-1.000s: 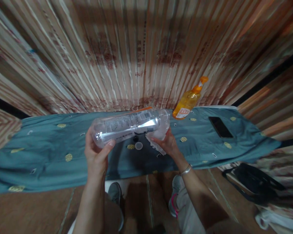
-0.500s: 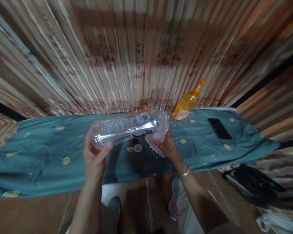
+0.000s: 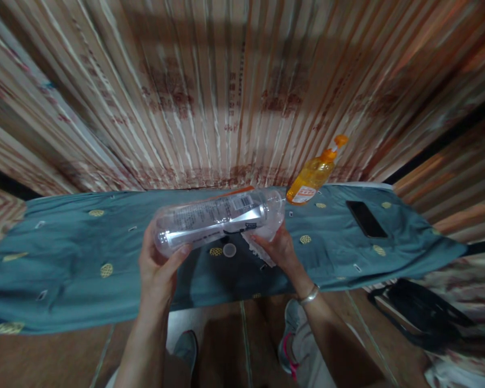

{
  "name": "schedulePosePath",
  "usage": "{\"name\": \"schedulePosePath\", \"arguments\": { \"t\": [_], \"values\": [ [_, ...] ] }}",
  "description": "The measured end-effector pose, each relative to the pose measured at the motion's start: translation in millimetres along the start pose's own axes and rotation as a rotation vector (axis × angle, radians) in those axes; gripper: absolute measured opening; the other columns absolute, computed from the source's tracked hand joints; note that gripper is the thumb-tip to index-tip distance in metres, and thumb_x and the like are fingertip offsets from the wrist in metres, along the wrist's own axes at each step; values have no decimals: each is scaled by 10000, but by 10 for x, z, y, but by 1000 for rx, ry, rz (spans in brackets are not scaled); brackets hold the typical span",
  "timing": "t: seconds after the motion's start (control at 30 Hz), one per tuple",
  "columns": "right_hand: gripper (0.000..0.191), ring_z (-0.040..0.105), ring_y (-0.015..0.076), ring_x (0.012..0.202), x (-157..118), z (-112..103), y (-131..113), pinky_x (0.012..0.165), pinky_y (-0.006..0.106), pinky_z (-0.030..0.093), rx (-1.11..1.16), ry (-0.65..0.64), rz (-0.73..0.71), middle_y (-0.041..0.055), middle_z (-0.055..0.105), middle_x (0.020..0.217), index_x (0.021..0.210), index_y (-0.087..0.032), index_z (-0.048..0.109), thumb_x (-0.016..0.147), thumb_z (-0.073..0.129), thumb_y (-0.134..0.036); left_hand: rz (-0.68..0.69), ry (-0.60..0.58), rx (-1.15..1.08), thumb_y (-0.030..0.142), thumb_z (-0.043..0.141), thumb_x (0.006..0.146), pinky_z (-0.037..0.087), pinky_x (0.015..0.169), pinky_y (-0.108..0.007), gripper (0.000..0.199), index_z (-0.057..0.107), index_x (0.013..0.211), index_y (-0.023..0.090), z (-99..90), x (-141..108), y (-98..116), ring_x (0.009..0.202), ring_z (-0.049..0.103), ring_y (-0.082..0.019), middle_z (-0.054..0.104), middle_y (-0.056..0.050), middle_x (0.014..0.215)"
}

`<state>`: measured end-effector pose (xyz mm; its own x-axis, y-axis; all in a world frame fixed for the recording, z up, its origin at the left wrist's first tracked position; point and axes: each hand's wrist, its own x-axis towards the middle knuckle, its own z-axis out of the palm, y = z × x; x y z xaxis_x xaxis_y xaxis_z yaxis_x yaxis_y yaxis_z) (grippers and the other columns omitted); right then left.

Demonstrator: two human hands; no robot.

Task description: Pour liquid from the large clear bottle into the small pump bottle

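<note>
A large clear plastic bottle (image 3: 214, 218) with a silver printed label lies tilted on its side in the air above the cloth-covered table. My left hand (image 3: 158, 261) grips its base, thumb across the front. At the neck end, my right hand (image 3: 278, 247) is closed on a white tissue (image 3: 262, 253) pressed against the bottle. Part of the tissue hangs below the fingers. Under the bottle, a small round whitish cap (image 3: 229, 249) lies on the teal cloth (image 3: 76, 285). Something orange shows behind the bottle's upper edge; most of it is hidden.
An orange pump bottle (image 3: 312, 178) stands at the table's back edge, right of the bottle. Farther right lies a black phone (image 3: 366, 219). Patterned curtains (image 3: 210, 97) hang behind the table. On the floor at the right is a dark bag (image 3: 424, 312). My shoes show below the table.
The view has shifted slightly, so everything sits a little lower in it. Both hands keep their hold on the bottle and tissue, with hardly any other movement.
</note>
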<state>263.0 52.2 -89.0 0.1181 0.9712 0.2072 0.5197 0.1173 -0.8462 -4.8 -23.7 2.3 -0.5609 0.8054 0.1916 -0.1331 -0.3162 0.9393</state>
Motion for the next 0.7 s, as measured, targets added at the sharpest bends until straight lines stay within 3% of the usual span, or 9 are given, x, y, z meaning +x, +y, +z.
{"name": "schedulePosePath", "arguments": {
  "t": [0.27,0.47,0.7],
  "values": [
    [975,745,444,1356,0,34,57,1140,682,625,-30,18,2,243,749,1453,1558,-193,493,734,902,-513,26,14,42,500,1076,522,527,1231,-461,757,800,1193,284,0,22,-7,1307,702,-317,790,-68,1295],
    [1001,741,468,1354,-4,32,36,1132,658,638,-21,23,-11,296,739,1437,1554,-110,504,747,872,-573,61,-10,51,483,1058,563,537,1229,-469,761,796,1246,273,-2,31,-26,1314,707,-333,784,-78,1346],
    [985,769,466,1305,0,2,14,1093,674,660,-12,-15,43,233,776,1398,1565,-160,497,746,882,-549,65,11,38,452,1072,527,507,1260,-497,767,798,1218,263,7,43,-20,1331,700,-350,790,-79,1306]
  ]
}}
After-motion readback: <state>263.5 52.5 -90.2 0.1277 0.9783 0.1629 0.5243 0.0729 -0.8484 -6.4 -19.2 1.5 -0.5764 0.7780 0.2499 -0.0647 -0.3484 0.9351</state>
